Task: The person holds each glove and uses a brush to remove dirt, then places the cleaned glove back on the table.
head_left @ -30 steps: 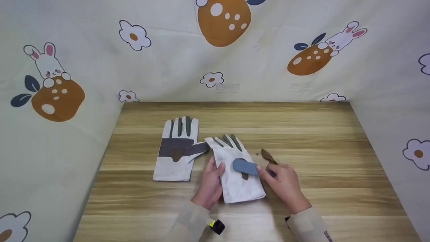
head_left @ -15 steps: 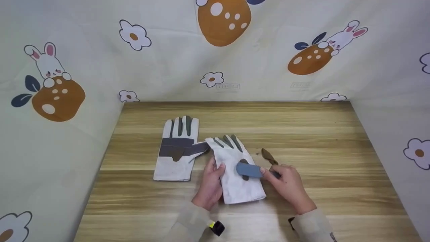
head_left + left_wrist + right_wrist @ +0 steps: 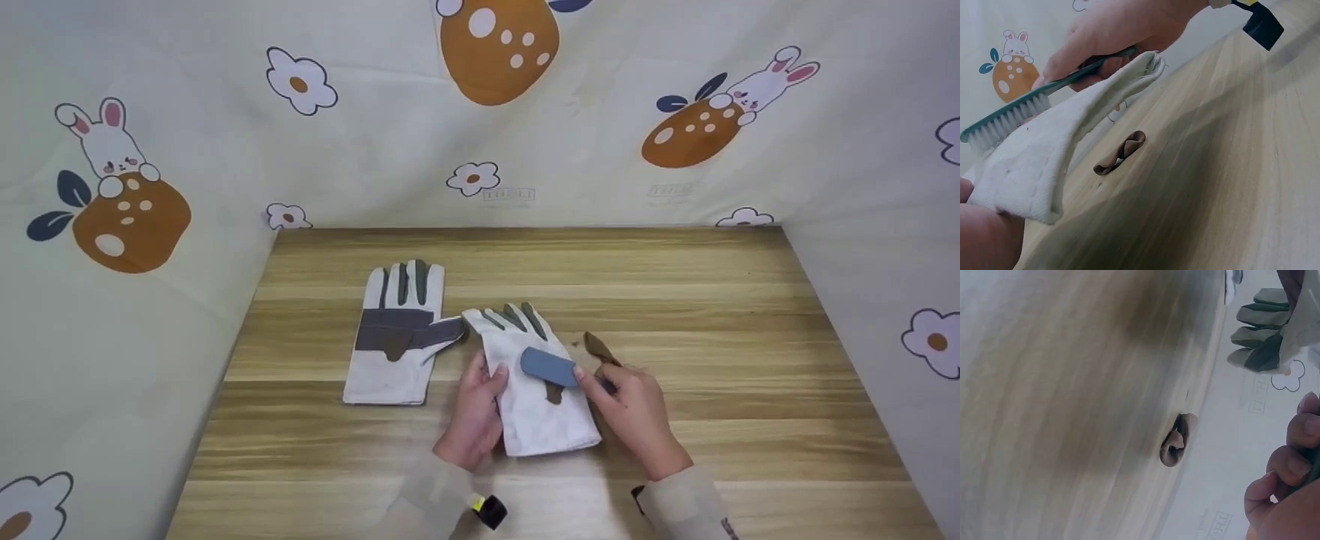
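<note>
My left hand grips a white work glove at its left edge, thumb on top. Its cuff points toward me, and green strips show between its fingers. In my right hand is a scrubbing brush with a blue-green back. The left wrist view shows its white bristles turned down onto or just over the held glove; contact is hard to tell. A brown patch on the glove is partly covered by the brush. A second glove lies flat at the left, grey band and brown patch upward.
A curled brown strip lies on the wooden table beyond my right hand, partly hidden by it in the head view. A patterned cloth stands round the table's back and sides.
The brush slid slightly right and down over the held glove, then back up and left. That glove has shifted a little to the right. The flat glove and brown strip stayed put.
</note>
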`<state>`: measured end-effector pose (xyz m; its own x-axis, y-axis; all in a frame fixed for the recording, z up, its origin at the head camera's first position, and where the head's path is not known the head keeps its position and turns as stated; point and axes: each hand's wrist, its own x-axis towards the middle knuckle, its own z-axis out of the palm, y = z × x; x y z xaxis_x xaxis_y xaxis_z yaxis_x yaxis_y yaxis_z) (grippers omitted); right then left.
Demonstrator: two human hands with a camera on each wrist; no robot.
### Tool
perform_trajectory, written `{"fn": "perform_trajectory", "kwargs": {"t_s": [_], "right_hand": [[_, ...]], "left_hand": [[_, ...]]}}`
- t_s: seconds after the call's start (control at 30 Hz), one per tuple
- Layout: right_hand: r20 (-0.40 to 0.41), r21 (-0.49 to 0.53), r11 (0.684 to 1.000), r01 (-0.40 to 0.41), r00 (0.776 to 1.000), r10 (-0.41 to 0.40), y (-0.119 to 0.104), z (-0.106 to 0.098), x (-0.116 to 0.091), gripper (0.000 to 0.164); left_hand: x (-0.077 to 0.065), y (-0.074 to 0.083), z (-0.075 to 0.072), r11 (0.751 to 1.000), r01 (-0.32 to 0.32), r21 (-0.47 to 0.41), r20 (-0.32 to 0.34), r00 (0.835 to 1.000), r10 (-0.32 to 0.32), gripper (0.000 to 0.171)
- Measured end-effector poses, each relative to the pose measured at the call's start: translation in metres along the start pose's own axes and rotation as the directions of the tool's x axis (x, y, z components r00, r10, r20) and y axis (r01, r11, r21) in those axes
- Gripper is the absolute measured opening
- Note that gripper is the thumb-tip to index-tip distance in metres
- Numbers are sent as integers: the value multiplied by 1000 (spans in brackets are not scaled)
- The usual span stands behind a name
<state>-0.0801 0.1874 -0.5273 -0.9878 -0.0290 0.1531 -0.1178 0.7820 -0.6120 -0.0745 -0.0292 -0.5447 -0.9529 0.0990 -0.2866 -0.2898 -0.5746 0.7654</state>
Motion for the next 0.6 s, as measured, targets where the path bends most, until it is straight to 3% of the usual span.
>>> {"fn": "perform_trajectory", "kwargs": {"t_s": [0.4, 0.6], "right_hand": [[51, 21, 1000, 19, 999, -20, 13, -2, -7, 36], [93, 52, 998, -45, 995, 40, 11, -4, -6, 38]], "left_hand": [[2, 2, -4, 999, -37, -24, -18, 999, 37, 51], [1, 2, -4, 999, -29, -31, -2, 1000, 29, 54]]}}
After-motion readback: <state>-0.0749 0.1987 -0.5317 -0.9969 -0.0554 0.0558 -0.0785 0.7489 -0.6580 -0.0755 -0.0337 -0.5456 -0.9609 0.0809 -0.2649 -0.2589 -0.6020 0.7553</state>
